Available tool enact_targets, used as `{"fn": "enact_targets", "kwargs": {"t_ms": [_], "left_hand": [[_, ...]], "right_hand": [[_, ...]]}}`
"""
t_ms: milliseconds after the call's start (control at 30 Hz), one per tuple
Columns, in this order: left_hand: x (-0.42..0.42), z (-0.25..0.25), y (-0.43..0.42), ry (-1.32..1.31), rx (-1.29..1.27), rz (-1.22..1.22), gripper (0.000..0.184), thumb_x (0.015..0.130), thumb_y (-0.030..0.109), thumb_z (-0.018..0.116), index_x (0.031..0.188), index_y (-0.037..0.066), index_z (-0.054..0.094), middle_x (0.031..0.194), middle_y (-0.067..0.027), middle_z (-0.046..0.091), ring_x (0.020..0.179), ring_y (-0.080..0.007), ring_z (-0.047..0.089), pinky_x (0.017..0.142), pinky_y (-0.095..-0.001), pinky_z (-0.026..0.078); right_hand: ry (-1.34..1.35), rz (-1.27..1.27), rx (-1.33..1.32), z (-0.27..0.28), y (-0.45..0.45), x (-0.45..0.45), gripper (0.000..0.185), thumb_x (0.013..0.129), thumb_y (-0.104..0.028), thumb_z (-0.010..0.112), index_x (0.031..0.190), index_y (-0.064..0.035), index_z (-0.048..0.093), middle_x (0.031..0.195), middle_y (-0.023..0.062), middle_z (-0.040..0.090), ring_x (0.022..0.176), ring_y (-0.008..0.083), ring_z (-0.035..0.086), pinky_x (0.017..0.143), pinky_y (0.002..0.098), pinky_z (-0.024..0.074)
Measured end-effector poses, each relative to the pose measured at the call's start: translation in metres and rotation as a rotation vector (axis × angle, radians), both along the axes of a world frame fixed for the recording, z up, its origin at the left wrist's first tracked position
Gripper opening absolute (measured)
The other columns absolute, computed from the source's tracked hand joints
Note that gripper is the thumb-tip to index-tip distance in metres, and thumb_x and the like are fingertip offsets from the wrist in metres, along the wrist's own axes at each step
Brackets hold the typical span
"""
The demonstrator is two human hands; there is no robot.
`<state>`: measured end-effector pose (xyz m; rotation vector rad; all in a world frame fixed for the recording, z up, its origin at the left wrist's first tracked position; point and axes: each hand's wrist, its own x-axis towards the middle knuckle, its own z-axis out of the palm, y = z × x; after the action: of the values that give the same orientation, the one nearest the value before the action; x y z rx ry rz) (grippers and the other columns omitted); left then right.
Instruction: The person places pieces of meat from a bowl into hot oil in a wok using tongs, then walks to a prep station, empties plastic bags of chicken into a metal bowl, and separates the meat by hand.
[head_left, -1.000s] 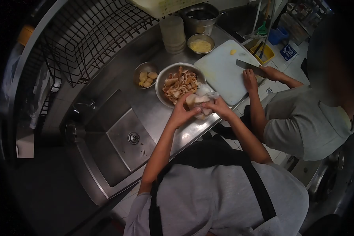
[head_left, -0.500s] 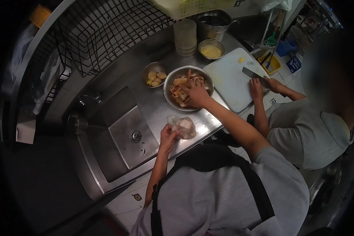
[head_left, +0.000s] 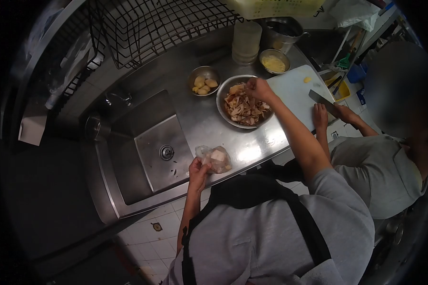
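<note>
My left hand (head_left: 199,172) pinches the gathered neck of a clear plastic bag (head_left: 218,164) with pale, pinkish pieces inside. The bag rests on the steel counter near its front edge. Over the far right rim of a metal bowl (head_left: 220,112) is my right hand (head_left: 260,89), its fingers curled together. Whether they hold anything is hidden. Brownish, torn or sliced food pieces (head_left: 246,108) fill the bowl; I cannot tell their kind.
A sink (head_left: 150,142) lies left. Behind are a bowl of peeled yellowish pieces (head_left: 205,85), a bowl of yellow shreds (head_left: 274,63), stacked clear containers (head_left: 246,42) and a pot (head_left: 284,35). At right, a co-worker's hand holds a cleaver (head_left: 322,102) by the white cutting board (head_left: 295,90).
My right hand has lifted from the food to the bowl's far right rim, and its spread fingers have curled. My left hand keeps hold of the bag. The camera view has shifted.
</note>
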<state>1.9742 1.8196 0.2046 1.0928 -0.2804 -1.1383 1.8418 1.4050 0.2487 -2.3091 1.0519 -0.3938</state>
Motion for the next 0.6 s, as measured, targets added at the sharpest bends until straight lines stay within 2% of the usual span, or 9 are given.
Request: {"fn": "enact_targets", "kwargs": {"t_ms": [33,67,200,267,333,400,433,533,600], "left_hand": [[0.003,0.0,-0.002,0.026,-0.005,-0.006,0.021,0.084,0.002,0.068,0.102,0.006,0.056,0.102,-0.0051,0.064,0.096,-0.0158,0.062,0.088,-0.0304,0.05],[0.005,0.001,-0.005,0.051,-0.01,-0.011,0.025,0.085,0.003,0.069,0.106,0.005,0.056,0.104,-0.0065,0.064,0.097,-0.0174,0.063,0.089,-0.031,0.051],[0.002,0.009,-0.035,0.089,0.112,0.021,0.02,0.084,0.004,0.071,0.098,0.005,0.058,0.099,-0.005,0.064,0.089,-0.0142,0.062,0.083,-0.0278,0.05],[0.002,-0.009,-0.053,-0.249,0.208,-0.017,0.017,0.082,0.005,0.073,0.09,0.006,0.059,0.091,-0.0023,0.061,0.081,-0.0111,0.059,0.077,-0.0254,0.048],[-0.001,-0.032,-0.069,-0.357,0.209,-0.044,0.017,0.081,0.006,0.074,0.089,0.005,0.059,0.091,-0.0016,0.06,0.08,-0.0103,0.057,0.076,-0.0253,0.047],[-0.001,-0.053,-0.078,-0.653,0.217,-0.071,0.02,0.079,0.008,0.076,0.09,0.003,0.06,0.097,-0.0028,0.057,0.081,-0.0109,0.055,0.075,-0.0262,0.047],[-0.001,-0.05,-0.08,-0.653,0.212,-0.076,0.02,0.079,0.008,0.076,0.09,0.003,0.06,0.097,-0.0028,0.057,0.081,-0.0109,0.055,0.075,-0.0262,0.047],[-0.005,-0.014,-0.083,-0.857,0.182,-0.085,0.026,0.077,0.009,0.077,0.097,0.001,0.061,0.105,-0.0067,0.056,0.084,-0.0139,0.056,0.078,-0.0272,0.047],[-0.01,0.023,-0.093,-1.144,0.147,0.08,0.037,0.074,0.008,0.076,0.108,0.003,0.061,0.114,-0.014,0.054,0.099,-0.0251,0.059,0.086,-0.0337,0.049]], "right_hand": [[-0.044,0.049,0.025,0.007,0.001,-0.002,0.034,0.07,-0.022,0.079,0.098,-0.0038,0.07,0.096,0.0198,0.068,0.089,0.0335,0.067,0.077,0.0399,0.0538],[0.04,0.01,0.005,0.029,0.014,-0.004,0.038,0.073,-0.021,0.078,0.105,-0.0027,0.07,0.099,0.0191,0.069,0.092,0.0313,0.067,0.078,0.039,0.0534],[-0.119,0.092,-0.045,0.061,0.069,-0.006,0.04,0.074,-0.02,0.075,0.109,-0.0023,0.069,0.104,0.0195,0.068,0.094,0.0317,0.067,0.084,0.0392,0.0528],[-0.082,0.223,0.208,0.069,0.126,-0.006,0.04,0.074,-0.022,0.079,0.107,-0.0018,0.069,0.104,0.0169,0.068,0.09,0.0295,0.067,0.081,0.0368,0.0527],[-0.044,0.555,0.093,0.021,0.16,-0.009,0.04,0.073,-0.022,0.079,0.106,-0.0018,0.068,0.097,0.0169,0.066,0.089,0.0328,0.064,0.079,0.0408,0.051],[-0.054,0.367,0.019,-0.001,0.186,-0.014,0.035,0.073,-0.019,0.077,0.1,-0.001,0.064,0.092,0.018,0.062,0.088,0.0369,0.062,0.078,0.0421,0.0495],[-0.092,0.256,0.003,-0.012,0.19,-0.016,0.032,0.074,-0.017,0.076,0.098,-0.0007,0.063,0.091,0.0184,0.06,0.088,0.0379,0.061,0.077,0.0422,0.0489],[-0.173,0.256,0.117,-0.012,0.187,-0.022,0.02,0.076,-0.013,0.072,0.087,-0.0006,0.061,0.09,0.0202,0.059,0.086,0.0413,0.06,0.075,0.0468,0.0477],[-0.208,0.269,0.092,-0.007,0.183,-0.023,0.019,0.076,-0.011,0.071,0.088,-0.0002,0.06,0.088,0.0195,0.058,0.085,0.0408,0.06,0.074,0.0466,0.0474]]}}
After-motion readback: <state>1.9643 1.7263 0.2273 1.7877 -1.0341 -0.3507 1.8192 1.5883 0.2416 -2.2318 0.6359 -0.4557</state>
